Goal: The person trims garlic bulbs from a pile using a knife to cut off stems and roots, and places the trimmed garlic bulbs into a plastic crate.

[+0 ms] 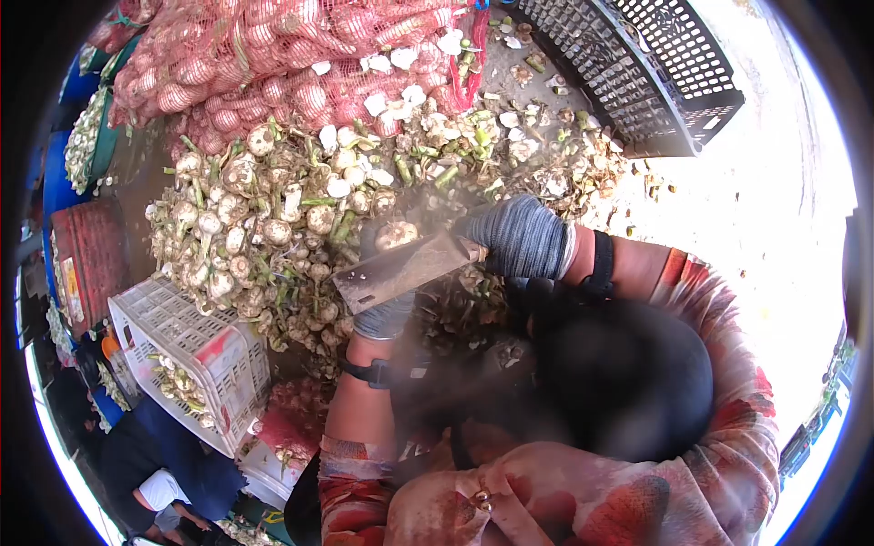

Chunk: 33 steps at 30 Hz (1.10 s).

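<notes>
My right hand (pixel 523 238), in a grey knitted glove, is wrapped round the handle of a wide-bladed knife (pixel 401 271). The blade points left and crosses in front of my left hand (pixel 387 317), which wears a similar glove and is partly hidden by it. A garlic bulb (pixel 397 235) shows just above the blade, held in my left hand's fingers. Beyond and to the left of my hands lies a big heap of garlic bulbs (pixel 238 238) with green stems. Cut stems and loose skins (pixel 546 173) are scattered behind my right hand.
Red mesh sacks of garlic (pixel 273 55) are stacked at the top. A black crate (pixel 628 73) stands at the upper right, a white crate (pixel 205 350) at the left, near a red container (pixel 89 264). Another person (pixel 168 491) is at the lower left.
</notes>
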Tool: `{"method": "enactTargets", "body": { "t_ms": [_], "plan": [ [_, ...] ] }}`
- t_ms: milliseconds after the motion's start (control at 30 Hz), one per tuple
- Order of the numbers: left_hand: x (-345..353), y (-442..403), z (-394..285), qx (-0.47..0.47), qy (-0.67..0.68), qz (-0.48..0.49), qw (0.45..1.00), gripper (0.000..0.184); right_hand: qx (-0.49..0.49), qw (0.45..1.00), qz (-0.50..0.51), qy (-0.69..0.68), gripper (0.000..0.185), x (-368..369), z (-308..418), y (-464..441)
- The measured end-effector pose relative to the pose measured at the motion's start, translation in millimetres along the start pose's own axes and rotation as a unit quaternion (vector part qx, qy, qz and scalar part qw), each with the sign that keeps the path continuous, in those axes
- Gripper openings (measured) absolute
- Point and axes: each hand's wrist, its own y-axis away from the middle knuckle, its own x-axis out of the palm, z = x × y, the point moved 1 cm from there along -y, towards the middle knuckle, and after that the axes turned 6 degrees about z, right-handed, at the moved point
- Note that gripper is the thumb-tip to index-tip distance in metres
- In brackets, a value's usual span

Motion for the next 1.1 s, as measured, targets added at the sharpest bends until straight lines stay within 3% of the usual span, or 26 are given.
{"method": "enactTargets", "body": {
  "t_ms": [100,267,333,367,400,500,533,567,633,667,767,800,833,867,900,933,967,1000,1067,1100],
  "plan": [
    [2.9,-0.8,-2.6,0.123,-0.207,0.004,0.971,0.051,0.0,1.0,0.011,-0.006,0.039,5.7,-1.2,3.2],
    [14.3,-1.2,-5.2,0.023,-0.017,0.012,1.0,0.052,0.024,1.0,-0.002,-0.006,0.035,20.8,-22.3,11.4],
    [22.9,1.4,-10.3,0.075,-0.214,0.006,0.974,0.042,0.049,0.998,0.026,0.021,0.038,26.2,-33.9,14.8],
    [27.8,5.7,-11.9,0.073,-0.154,-0.053,0.984,0.044,0.156,0.987,0.049,0.006,0.039,33.8,-52.3,13.9],
    [31.8,8.1,-21.0,0.073,-0.155,-0.051,0.984,0.044,0.263,0.962,0.072,-0.01,0.04,40.5,-65.7,19.2],
    [30.1,4.1,-33.5,0.055,-0.132,-0.085,0.986,0.051,0.226,0.964,-0.004,-0.139,0.041,40.6,-78.7,26.9],
    [34.1,-2.7,-33.4,0.05,-0.129,-0.079,0.987,0.051,0.149,0.964,-0.043,-0.215,0.046,44.7,-76.0,24.3],
    [39.7,-17.7,-39.0,0.134,-0.248,-0.081,0.956,0.058,0.13,0.904,-0.057,-0.403,0.051,35.0,-53.1,14.7],
    [50.4,-25.1,-44.3,0.279,-0.47,-0.079,0.834,0.072,0.13,0.868,0.054,-0.476,0.055,-4.6,-22.2,0.1],
    [54.2,-22.7,-42.7,0.278,-0.467,-0.077,0.836,0.072,0.098,0.876,0.02,-0.472,0.052,-0.4,-23.0,-7.8],
    [51.3,-23.3,-39.8,0.323,-0.271,-0.142,0.896,0.077,0.025,0.887,-0.053,-0.458,0.046,-0.5,-19.1,-18.8],
    [44.4,-26.5,-33.7,0.207,-0.063,-0.08,0.973,0.074,0.011,0.902,-0.072,-0.425,0.045,-3.1,-18.0,-17.9],
    [38.3,-26.9,-25.0,0.076,0.15,-0.014,0.986,0.071,-0.001,0.915,-0.09,-0.394,0.044,-2.8,-17.2,-16.3],
    [34.2,-25.5,-15.5,-0.058,0.355,0.051,0.932,0.07,-0.002,0.915,-0.086,-0.395,0.044,-0.5,-17.9,-16.6],
    [31.7,-24.1,-8.9,-0.027,0.171,0.066,0.983,0.065,0.0,0.929,-0.066,-0.363,0.045,1.5,-19.6,-17.1],
    [29.4,-22.8,-3.0,0.004,-0.019,0.064,0.998,0.061,0.004,0.943,-0.048,-0.328,0.046,1.5,-22.1,-16.3],
    [34.5,-22.2,-16.2,-0.066,0.075,0.036,0.994,0.054,-0.028,0.966,-0.093,-0.242,0.046,-4.5,-21.3,-10.3],
    [37.4,-20.3,-21.9,-0.137,0.169,0.006,0.976,0.048,-0.027,0.966,-0.091,-0.241,0.046,-9.2,-20.6,-4.7],
    [22.2,-24.5,7.3,-0.062,-0.013,0.038,0.997,0.036,-0.019,0.995,-0.095,-0.032,0.041,-23.5,-15.4,4.7],
    [19.6,-22.9,13.0,0.011,-0.012,0.003,1.0,0.033,-0.011,0.998,-0.056,0.009,0.034,-33.8,-8.6,9.6]
  ]
}}
